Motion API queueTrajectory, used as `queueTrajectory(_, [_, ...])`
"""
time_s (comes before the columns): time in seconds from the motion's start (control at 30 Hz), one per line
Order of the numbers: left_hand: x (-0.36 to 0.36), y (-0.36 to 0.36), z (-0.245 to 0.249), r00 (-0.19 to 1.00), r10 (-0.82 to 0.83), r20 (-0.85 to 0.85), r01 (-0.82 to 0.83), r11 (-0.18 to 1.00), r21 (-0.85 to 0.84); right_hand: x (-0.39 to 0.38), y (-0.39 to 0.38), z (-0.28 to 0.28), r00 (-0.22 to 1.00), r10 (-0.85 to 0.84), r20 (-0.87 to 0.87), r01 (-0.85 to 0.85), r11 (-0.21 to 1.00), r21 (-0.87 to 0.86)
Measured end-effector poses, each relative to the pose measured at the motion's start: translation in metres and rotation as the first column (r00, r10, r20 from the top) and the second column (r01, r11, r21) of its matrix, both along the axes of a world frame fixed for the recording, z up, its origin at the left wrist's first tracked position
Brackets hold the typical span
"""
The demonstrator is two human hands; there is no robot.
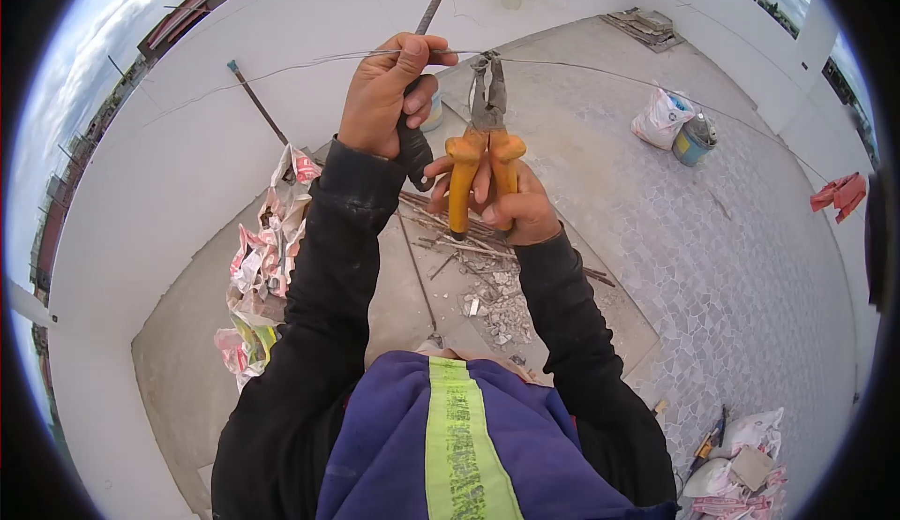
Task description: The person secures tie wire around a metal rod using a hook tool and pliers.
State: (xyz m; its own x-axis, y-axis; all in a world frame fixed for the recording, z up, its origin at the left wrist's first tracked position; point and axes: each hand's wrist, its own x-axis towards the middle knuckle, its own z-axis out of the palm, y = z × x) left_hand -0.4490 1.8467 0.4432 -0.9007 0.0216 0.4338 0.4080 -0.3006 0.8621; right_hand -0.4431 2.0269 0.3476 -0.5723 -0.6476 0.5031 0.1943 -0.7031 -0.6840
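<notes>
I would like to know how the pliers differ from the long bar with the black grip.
The pliers have two orange-yellow handles; the bar has a single black grip.
The pliers are in the right hand, the bar in the left hand.
The pliers point almost straight up in the picture, while the bar slants.
Both are hand-held, with a grey upper part.

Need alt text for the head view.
Right hand holds orange-handled pliers, tips at a wire; left hand pinches the wire and grips a rod. Below, rubble lies on the floor, with white walls around.
</notes>
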Motion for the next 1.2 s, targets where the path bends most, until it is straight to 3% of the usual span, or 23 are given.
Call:
queueTrajectory(0.03, [-0.005,-0.001,-0.006,1.0,-0.011,-0.012,0.011,1.0,0.008,-0.005,0.017,-0.009,0.998,0.056,0.019,-0.057,0.997,0.047])
queueTrajectory(0.07, [-0.008,-0.001,-0.012,0.998,-0.056,-0.015,0.056,0.998,0.029,-0.001,0.03,-0.009,1.0,0.011,0.016,-0.012,0.998,0.069])
queueTrajectory(0.13, [-0.011,0.0,-0.024,0.993,-0.097,-0.067,0.102,0.991,0.082,0.013,0.046,-0.008,0.943,0.213,0.257,-0.246,0.964,0.103])
queueTrajectory(0.17, [-0.012,0.004,-0.026,0.987,-0.111,-0.113,0.123,0.986,0.111,0.009,0.045,-0.021,0.858,0.445,0.255,-0.452,0.891,-0.035])
queueTrajectory(0.2, [-0.013,0.007,-0.025,0.983,-0.15,-0.104,0.163,0.978,0.13,0.022,0.043,-0.021,0.873,0.404,0.272,-0.414,0.91,-0.023])
queueTrajectory(0.27, [-0.014,0.011,-0.016,0.967,-0.149,-0.206,0.183,0.97,0.159,0.048,0.036,-0.015,1.0,0.001,0.007,-0.003,0.935,0.355])
queueTrajectory(0.3, [-0.014,0.012,-0.012,0.967,-0.122,-0.224,0.153,0.98,0.129,0.056,0.044,-0.003,0.969,-0.103,-0.223,0.217,0.784,0.581])
queueTrajectory(0.33, [-0.015,0.011,-0.01,0.964,-0.142,-0.226,0.177,0.974,0.14,0.07,0.045,0.008,0.966,-0.124,-0.225,0.236,0.772,0.59])
queueTrajectory(0.37, [-0.017,0.01,-0.009,0.961,-0.107,-0.254,0.133,0.987,0.086,0.089,0.042,0.025,0.744,-0.329,-0.581,0.656,0.521,0.545])
queueTrajectory(0.4, [-0.019,0.009,-0.008,0.957,-0.075,-0.281,0.087,0.996,0.031,0.104,0.04,0.04,0.37,-0.375,-0.85,0.928,0.182,0.324])
queueTrajectory(0.47, [-0.019,0.01,-0.006,0.954,-0.1,-0.283,0.113,0.993,0.032,0.114,0.048,0.066,-0.069,-0.195,-0.978,0.979,-0.203,-0.029])
queueTrajectory(0.53, [-0.018,0.013,-0.004,0.955,-0.14,-0.263,0.176,0.978,0.116,0.123,0.056,0.098,-0.244,0.102,-0.964,0.874,-0.407,-0.264])
queueTrajectory(0.63, [-0.015,0.015,0.0,0.952,-0.154,-0.263,0.193,0.972,0.132,0.125,0.069,0.134,-0.328,0.481,-0.813,0.712,-0.44,-0.548])
queueTrajectory(0.67, [-0.014,0.014,0.001,0.95,-0.161,-0.267,0.203,0.969,0.138,0.128,0.068,0.144,-0.326,0.49,-0.809,0.706,-0.443,-0.553])
queueTrajectory(0.77, [-0.01,0.015,0.007,0.946,-0.106,-0.306,0.141,0.985,0.096,0.139,0.058,0.173,-0.256,0.752,-0.607,0.651,-0.331,-0.684])
queueTrajectory(0.87, [-0.005,0.018,0.013,0.948,-0.029,-0.316,0.057,0.995,0.082,0.144,0.044,0.181,-0.188,0.829,-0.527,0.587,-0.335,-0.737])
queueTrajectory(1.0, [-0.006,0.023,0.017,0.965,0.01,-0.262,0.027,0.99,0.136,0.147,0.034,0.192,-0.227,0.848,-0.478,0.555,-0.291,-0.779])
queueTrajectory(1.2, [-0.011,0.025,0.023,0.963,0.058,-0.264,-0.028,0.993,0.117,0.145,0.017,0.198,-0.161,0.909,-0.384,0.531,-0.248,-0.811])
